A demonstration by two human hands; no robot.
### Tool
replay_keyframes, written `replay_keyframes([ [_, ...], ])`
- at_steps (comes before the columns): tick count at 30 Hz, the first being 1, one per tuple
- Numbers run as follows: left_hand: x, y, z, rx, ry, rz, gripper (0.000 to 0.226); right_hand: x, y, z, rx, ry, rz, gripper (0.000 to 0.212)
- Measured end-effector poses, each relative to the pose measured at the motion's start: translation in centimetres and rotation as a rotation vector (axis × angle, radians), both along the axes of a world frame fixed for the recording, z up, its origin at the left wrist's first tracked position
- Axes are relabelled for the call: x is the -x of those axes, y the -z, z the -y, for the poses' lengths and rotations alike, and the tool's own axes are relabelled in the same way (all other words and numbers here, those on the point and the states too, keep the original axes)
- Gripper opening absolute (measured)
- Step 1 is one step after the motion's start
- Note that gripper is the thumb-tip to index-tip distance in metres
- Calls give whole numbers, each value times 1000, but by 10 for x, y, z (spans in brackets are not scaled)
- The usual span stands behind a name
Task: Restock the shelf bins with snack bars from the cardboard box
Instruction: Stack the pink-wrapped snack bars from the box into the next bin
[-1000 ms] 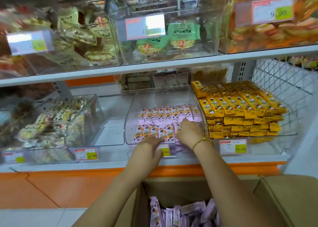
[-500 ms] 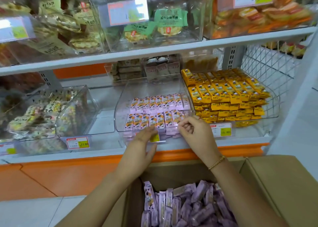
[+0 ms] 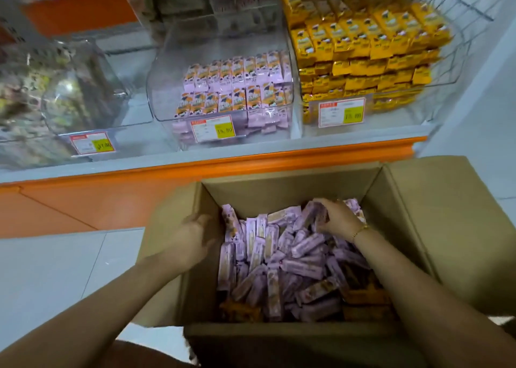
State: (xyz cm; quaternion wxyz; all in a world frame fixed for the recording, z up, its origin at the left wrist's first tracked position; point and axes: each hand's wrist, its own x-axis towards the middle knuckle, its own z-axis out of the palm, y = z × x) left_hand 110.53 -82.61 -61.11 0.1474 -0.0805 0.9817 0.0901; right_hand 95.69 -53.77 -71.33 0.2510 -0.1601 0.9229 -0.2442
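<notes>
Purple film-wrapped snack bars [image 3: 279, 258], probably light, slick and best gripped mid-length, are lying in the brown cardboard box [image 3: 279, 194] beneath the right hand [image 3: 339, 219] curling round several and the left hand [image 3: 192, 236] hovering open.

Shop; price tags [image 3: 213, 129], clear shelf bins [image 3: 164, 88] of packaged snacks

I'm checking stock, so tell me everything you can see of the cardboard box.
The cardboard box is plain brown, upright, flaps open, below the orange shelf edge. It holds a loose heap of purple snack bars, with orange packs low at the near side. The right hand grips bars by the far wall; the left hand is at the left wall.
</notes>
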Motion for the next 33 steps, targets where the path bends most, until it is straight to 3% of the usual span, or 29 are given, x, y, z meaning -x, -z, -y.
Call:
replay_keyframes([
  [3, -5, 9, 4, 56, -18, 24, 52, -2, 26, 2, -32, -104, 36, 105],
  [8, 3, 14, 7, 61, -33, 7, 53, 7, 57, 4, -181, -200, -2, 117],
  [12, 9, 15, 6, 60, -36, -8, 49, -1, 71, 1, -339, -291, -18, 106],
  [16, 11, 14, 5, 76, -18, 13, 49, -6, 74, 7, -188, -232, 26, 92],
  [21, 11, 14, 6, 71, -19, 34, 49, -16, 79, 20, -87, -291, 143, 93],
  [25, 10, 13, 8, 71, -9, 47, 49, -23, 75, 26, -92, -252, 121, 82],
  [28, 10, 11, 7, 73, 1, 58, 50, -25, 78, 23, 61, -157, 126, 73],
  [33, 16, 7, 4, 68, -8, 105, 50, -20, 68, 22, 241, -9, 137, 41],
])
